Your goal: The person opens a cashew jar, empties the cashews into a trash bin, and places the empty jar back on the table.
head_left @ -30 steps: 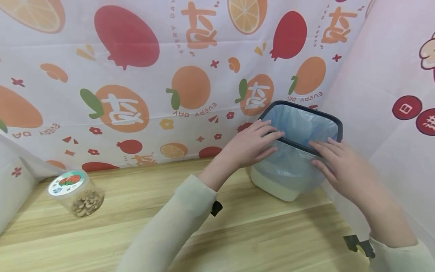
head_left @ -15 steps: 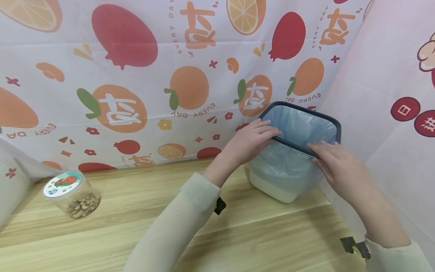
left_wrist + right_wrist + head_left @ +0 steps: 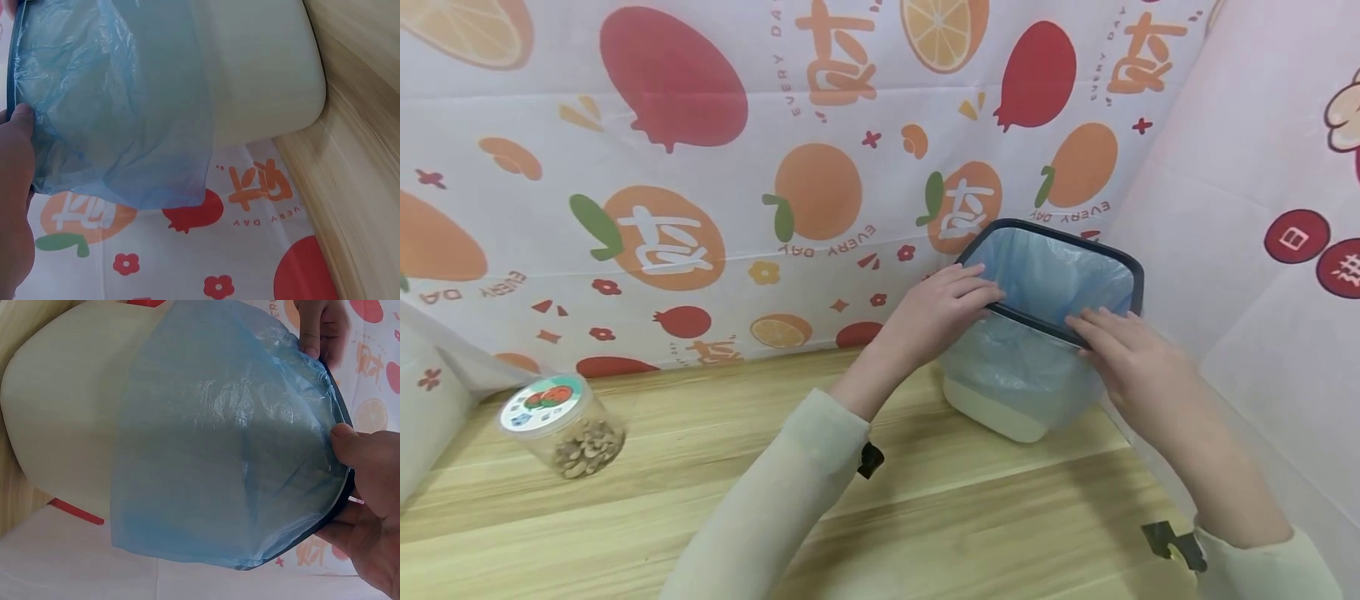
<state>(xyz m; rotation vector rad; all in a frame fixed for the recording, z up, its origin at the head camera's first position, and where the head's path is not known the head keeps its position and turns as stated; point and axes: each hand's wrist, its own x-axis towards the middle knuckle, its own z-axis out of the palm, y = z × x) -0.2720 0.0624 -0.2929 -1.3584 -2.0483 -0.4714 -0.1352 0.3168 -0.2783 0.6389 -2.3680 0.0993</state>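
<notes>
A cream trash bin [image 3: 992, 410] stands at right in the head view, lined with a translucent blue garbage bag [image 3: 1051, 271] folded down over its outside. A black rim [image 3: 1033, 323] runs round the bin's mouth over the bag. My left hand [image 3: 932, 312] grips the near rim toward its left corner, fingers over the top. At the near right corner, my right hand [image 3: 1138, 367] grips the same rim; the right wrist view shows its thumb [image 3: 344, 440] on the outer side and fingers beneath. From the left wrist view, the bag's loose hem [image 3: 203, 169] hangs partway down the bin.
A clear jar [image 3: 576, 433] with a printed lid and nuts inside sits at left on the wooden table [image 3: 700, 492]. Fruit-print cloth [image 3: 820, 200] covers the back wall, and another pink-white cloth [image 3: 1247, 317] rises close on the bin's right.
The bin's mouth has shifted slightly left in the head view, with both hands on it. My right thumb has moved from apart to in under the rim.
</notes>
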